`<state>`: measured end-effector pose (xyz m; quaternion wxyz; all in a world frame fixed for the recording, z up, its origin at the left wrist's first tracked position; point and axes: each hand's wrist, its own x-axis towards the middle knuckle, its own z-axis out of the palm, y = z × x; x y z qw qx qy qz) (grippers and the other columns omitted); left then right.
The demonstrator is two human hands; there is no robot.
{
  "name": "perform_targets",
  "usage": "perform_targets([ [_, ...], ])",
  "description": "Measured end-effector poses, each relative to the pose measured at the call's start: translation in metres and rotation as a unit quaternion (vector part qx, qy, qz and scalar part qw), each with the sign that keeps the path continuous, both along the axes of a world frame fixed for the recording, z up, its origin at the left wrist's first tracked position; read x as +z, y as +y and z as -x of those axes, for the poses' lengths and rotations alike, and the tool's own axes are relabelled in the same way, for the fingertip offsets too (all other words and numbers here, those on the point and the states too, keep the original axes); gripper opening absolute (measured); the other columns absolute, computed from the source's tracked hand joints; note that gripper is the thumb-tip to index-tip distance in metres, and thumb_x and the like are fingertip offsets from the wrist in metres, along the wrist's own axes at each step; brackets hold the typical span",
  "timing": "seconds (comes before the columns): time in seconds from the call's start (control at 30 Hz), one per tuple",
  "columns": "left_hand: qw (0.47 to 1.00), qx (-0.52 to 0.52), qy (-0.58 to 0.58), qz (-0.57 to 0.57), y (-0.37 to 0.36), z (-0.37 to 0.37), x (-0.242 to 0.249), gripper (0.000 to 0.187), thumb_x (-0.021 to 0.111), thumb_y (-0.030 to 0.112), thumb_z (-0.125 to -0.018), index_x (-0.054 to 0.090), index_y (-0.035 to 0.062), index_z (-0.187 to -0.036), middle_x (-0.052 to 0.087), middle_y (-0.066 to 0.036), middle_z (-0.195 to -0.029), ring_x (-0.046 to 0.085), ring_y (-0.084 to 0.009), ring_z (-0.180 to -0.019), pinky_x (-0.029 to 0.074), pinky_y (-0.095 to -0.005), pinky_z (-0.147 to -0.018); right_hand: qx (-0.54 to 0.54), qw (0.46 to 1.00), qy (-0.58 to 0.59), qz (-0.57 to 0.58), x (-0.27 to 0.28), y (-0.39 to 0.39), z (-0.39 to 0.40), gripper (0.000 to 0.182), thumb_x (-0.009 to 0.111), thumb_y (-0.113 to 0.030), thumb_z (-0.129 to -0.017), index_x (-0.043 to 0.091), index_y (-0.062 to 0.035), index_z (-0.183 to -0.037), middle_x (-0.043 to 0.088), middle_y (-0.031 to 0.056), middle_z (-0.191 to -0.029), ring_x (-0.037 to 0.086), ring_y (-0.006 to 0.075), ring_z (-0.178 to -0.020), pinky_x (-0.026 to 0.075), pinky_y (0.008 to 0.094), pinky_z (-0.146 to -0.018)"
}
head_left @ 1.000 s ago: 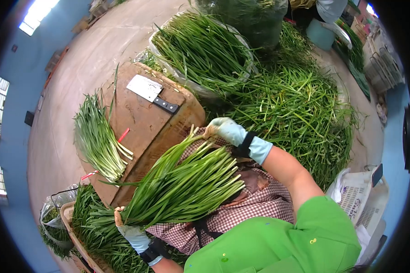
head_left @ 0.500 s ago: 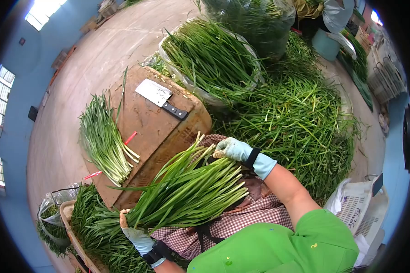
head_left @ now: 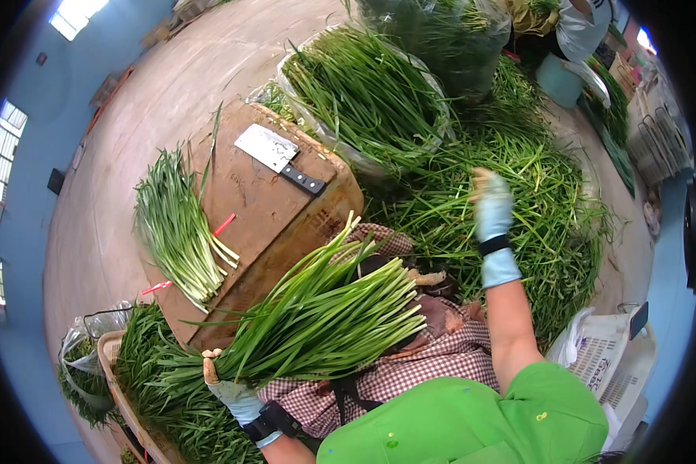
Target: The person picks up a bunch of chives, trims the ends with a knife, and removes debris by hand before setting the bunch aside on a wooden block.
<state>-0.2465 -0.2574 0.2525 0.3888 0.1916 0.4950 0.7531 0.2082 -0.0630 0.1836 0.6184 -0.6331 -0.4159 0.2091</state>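
A loose bunch of garlic chives (head_left: pixel 329 317) lies across my lap, pale stem ends to the right. My left hand (head_left: pixel 236 398), in a light blue glove with bare-looking fingertips, is wrapped round the leafy end at the lower left. Away to the right, my right hand (head_left: pixel 493 207) is raised over a heap of loose green leaves (head_left: pixel 518 240); its fingers look apart, slightly blurred, with nothing visible in them. A second bunch of chives (head_left: pixel 179 232) rests on the brown board (head_left: pixel 243 201), over a red tie (head_left: pixel 224 225). A cleaver (head_left: pixel 278 158) lies flat near the board's far edge.
Beyond the board stands a plastic-lined container of chives (head_left: pixel 363 93). At lower left is a crate (head_left: pixel 112 356) packed with greens. White plastic baskets (head_left: pixel 603 352) stand at right. Another person's sleeve (head_left: pixel 584 31) shows at the top right beside a teal bucket (head_left: pixel 559 80).
My right hand has left the stem ends and swung up and right over the leaf heap. My left hand keeps its hold on the bunch. The view has shifted slightly.
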Motion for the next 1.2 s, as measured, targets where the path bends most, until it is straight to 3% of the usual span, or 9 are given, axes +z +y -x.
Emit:
perform_targets([
  [0.07, 0.998, -0.011, -0.042, 0.043, -0.003, 0.011, -0.002, 0.016, 0.046, 0.022, -0.087, 0.044, 0.0070, -0.092, 0.052, -0.004, -0.087, 0.053, -0.0186, -0.079, 0.048, -0.0362, -0.070, -0.157, 0.956, -0.212, 0.130, -0.033, -0.006, -0.078, 0.031, 0.059, -0.009, -0.076, 0.053, -0.0100, -0.107, 0.058, 0.0099, -0.090, 0.057, 0.0183, -0.066, 0.047, 0.0295, -0.059],
  [0.1, 0.998, -0.007, -0.043, 0.042, -0.003, 0.011, -0.005, 0.016, 0.046, 0.022, -0.087, 0.044, 0.0070, -0.092, 0.052, -0.004, -0.087, 0.053, -0.0186, -0.079, 0.048, -0.0362, -0.070, -0.263, 0.823, -0.442, 0.243, -0.002, -0.019, -0.069, 0.042, 0.065, -0.012, -0.072, 0.050, -0.0114, -0.111, 0.057, 0.0134, -0.100, 0.057, 0.0236, -0.084, 0.046, 0.0337, -0.072],
  [0.27, 0.965, -0.144, -0.120, -0.183, 0.012, 0.005, -0.010, 0.010, 0.050, 0.014, -0.084, 0.041, 0.0086, -0.085, 0.048, -0.004, -0.077, 0.048, -0.0181, -0.073, 0.044, -0.0363, -0.070, 0.052, 0.915, -0.395, 0.062, 0.027, -0.024, 0.000, 0.042, 0.065, -0.017, -0.072, 0.052, -0.0071, -0.110, 0.052, 0.0129, -0.114, 0.048, 0.0255, -0.107, 0.034, 0.0351, -0.097],
  [0.43, 0.951, -0.215, -0.013, -0.220, 0.003, 0.008, 0.003, 0.024, 0.060, 0.020, -0.076, 0.039, 0.0097, -0.081, 0.045, -0.004, -0.072, 0.042, -0.0157, -0.062, 0.035, -0.0295, -0.058, 0.344, 0.896, -0.248, -0.132, 0.088, -0.007, 0.090, 0.039, 0.063, -0.012, -0.072, 0.053, -0.0032, -0.108, 0.055, 0.0152, -0.107, 0.050, 0.0283, -0.103, 0.038, 0.0353, -0.090],
  [0.73, 0.916, -0.264, 0.079, -0.291, 0.003, -0.018, 0.037, 0.024, 0.063, 0.018, -0.075, 0.041, 0.0083, -0.077, 0.048, -0.004, -0.066, 0.047, -0.0159, -0.059, 0.042, -0.0288, -0.055, 0.556, 0.722, -0.309, 0.272, 0.081, -0.030, 0.103, 0.039, 0.053, -0.042, -0.080, 0.063, -0.0039, -0.081, 0.060, 0.0105, -0.067, 0.058, 0.0254, -0.060, 0.045, 0.0346, -0.057],
  [0.87, 0.925, -0.291, 0.078, -0.230, -0.001, 0.003, 0.026, 0.024, 0.063, 0.019, -0.075, 0.042, 0.0082, -0.079, 0.048, -0.005, -0.067, 0.047, -0.0160, -0.059, 0.041, -0.0288, -0.054, 0.592, 0.694, -0.188, 0.364, 0.078, -0.013, 0.140, 0.050, 0.048, -0.053, -0.079, 0.065, -0.0066, -0.072, 0.059, 0.0053, -0.058, 0.057, 0.0168, -0.056, 0.045, 0.0313, -0.057],
  [1.03, 0.925, -0.262, 0.055, -0.269, 0.010, -0.030, 0.056, 0.024, 0.064, 0.018, -0.074, 0.043, 0.0072, -0.077, 0.049, -0.005, -0.067, 0.047, -0.0159, -0.058, 0.040, -0.0292, -0.054, 0.672, 0.669, -0.175, 0.265, 0.087, -0.020, 0.186, 0.033, 0.054, -0.033, -0.081, 0.062, -0.0022, -0.076, 0.061, 0.0056, -0.063, 0.055, 0.0148, -0.056, 0.043, 0.0286, -0.055],
  [1.13, 0.963, -0.184, 0.113, -0.162, 0.003, -0.028, 0.059, 0.026, 0.066, 0.019, -0.072, 0.043, 0.0073, -0.072, 0.048, -0.004, -0.064, 0.047, -0.0157, -0.057, 0.040, -0.0284, -0.054, 0.658, 0.672, 0.330, 0.081, 0.115, -0.016, 0.151, 0.022, 0.053, -0.022, -0.085, 0.056, -0.0001, -0.085, 0.063, 0.0098, -0.072, 0.057, 0.0122, -0.053, 0.047, 0.0227, -0.048],
  [1.2, 0.978, -0.157, 0.042, -0.132, -0.004, -0.016, 0.044, 0.028, 0.067, 0.019, -0.070, 0.042, 0.0076, -0.070, 0.048, -0.004, -0.061, 0.047, -0.0157, -0.056, 0.040, -0.0284, -0.054, 0.525, 0.751, 0.399, 0.037, 0.108, -0.006, 0.125, 0.023, 0.052, -0.023, -0.086, 0.055, -0.0005, -0.090, 0.062, 0.0107, -0.076, 0.058, 0.0135, -0.056, 0.048, 0.0222, -0.047],
])
